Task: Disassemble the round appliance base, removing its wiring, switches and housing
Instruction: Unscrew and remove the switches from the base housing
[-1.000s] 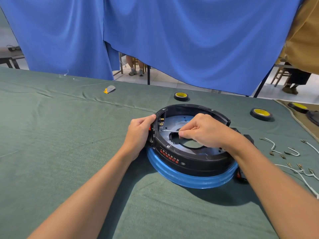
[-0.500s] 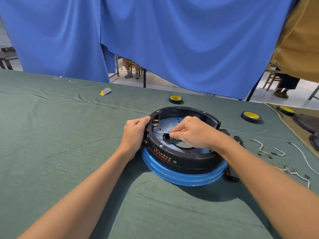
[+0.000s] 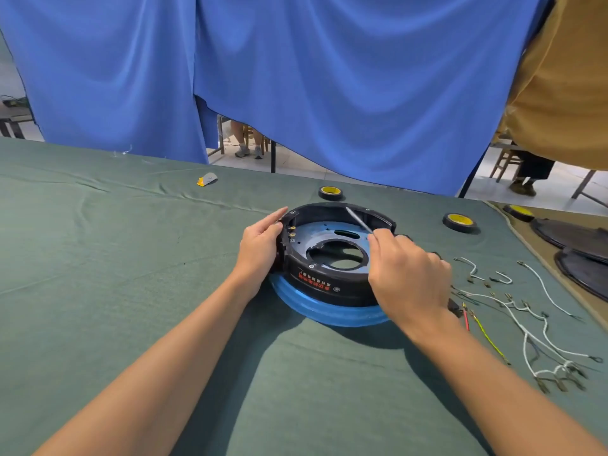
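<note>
The round appliance base [image 3: 332, 287] lies on the green cloth, a black housing ring with red lettering over a blue rim, its metal plate with a large hole facing up. My left hand [image 3: 260, 248] rests against the ring's left side by the brass terminals, fingers nearly straight. My right hand [image 3: 408, 278] is over the ring's right side and holds a thin metal screwdriver [image 3: 359, 220], whose shaft points up and left toward the far wall of the housing.
Loose white, red and yellow-green wires [image 3: 526, 324] with terminals lie to the right. Two tape rolls [image 3: 330, 192] [image 3: 459, 222] sit behind the base. A small grey and yellow piece [image 3: 206, 180] lies far left. Dark round parts [image 3: 579, 255] lie at the right edge.
My right hand has drawn back from the left terminals to the ring's right side, and the screwdriver tip has swung up toward the far wall. My left fingers have straightened.
</note>
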The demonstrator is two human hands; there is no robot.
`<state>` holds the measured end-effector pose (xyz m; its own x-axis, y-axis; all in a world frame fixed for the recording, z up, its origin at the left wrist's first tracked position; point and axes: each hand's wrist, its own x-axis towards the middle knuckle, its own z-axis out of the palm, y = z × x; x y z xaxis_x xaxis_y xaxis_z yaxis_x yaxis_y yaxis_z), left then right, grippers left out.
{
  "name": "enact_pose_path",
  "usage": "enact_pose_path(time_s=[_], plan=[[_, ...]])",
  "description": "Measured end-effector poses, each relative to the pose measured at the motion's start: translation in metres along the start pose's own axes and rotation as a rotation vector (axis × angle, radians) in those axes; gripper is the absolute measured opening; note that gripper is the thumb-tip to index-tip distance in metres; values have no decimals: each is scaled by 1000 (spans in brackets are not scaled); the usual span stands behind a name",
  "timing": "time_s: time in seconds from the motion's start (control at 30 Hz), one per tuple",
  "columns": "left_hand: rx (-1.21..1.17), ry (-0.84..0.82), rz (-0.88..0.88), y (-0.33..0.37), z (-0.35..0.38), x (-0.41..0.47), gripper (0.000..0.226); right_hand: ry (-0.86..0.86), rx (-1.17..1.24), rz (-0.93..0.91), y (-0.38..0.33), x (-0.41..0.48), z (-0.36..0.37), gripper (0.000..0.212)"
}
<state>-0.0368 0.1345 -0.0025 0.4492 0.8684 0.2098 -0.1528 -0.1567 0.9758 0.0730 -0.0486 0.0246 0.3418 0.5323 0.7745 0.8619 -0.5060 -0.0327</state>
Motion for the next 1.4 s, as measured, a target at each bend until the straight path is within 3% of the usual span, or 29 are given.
enact_pose_path(time_s=[0.17, 0.27, 0.43, 0.67, 0.8, 0.93, 1.03, 1.1, 1.2, 1.4], plan=[[36, 20, -11, 9, -20, -20, 34, -110, -67, 63, 3, 10, 11, 14], [67, 9, 6, 11, -27, -30, 32, -117, -78, 69, 2, 15, 15, 25], [147, 36, 40, 10, -32, -39, 33, -68, 27, 249, -15, -11, 11, 31], [429, -13, 116, 13, -33, -54, 24, -203, 44, 373, -1, -2, 13, 24], [489, -29, 162, 16, -33, -59, 25, -241, 77, 364, 3, 0, 4, 31], [494, -117, 177, 22, -37, -53, 20, -107, 272, 219, -12, -23, -19, 30], [415, -165, 165, 20, -36, -53, 18, -222, 330, -27, -28, -45, -39, 26], [422, -131, 190, 18, -33, -56, 17, -306, 278, -143, -37, -50, -45, 25], [506, -92, 253, 14, -27, -61, 16, -384, 210, -172, -44, -47, -48, 24], [569, -145, 360, 13, -26, -62, 17, -328, -26, -253, -31, -14, -57, 20]])
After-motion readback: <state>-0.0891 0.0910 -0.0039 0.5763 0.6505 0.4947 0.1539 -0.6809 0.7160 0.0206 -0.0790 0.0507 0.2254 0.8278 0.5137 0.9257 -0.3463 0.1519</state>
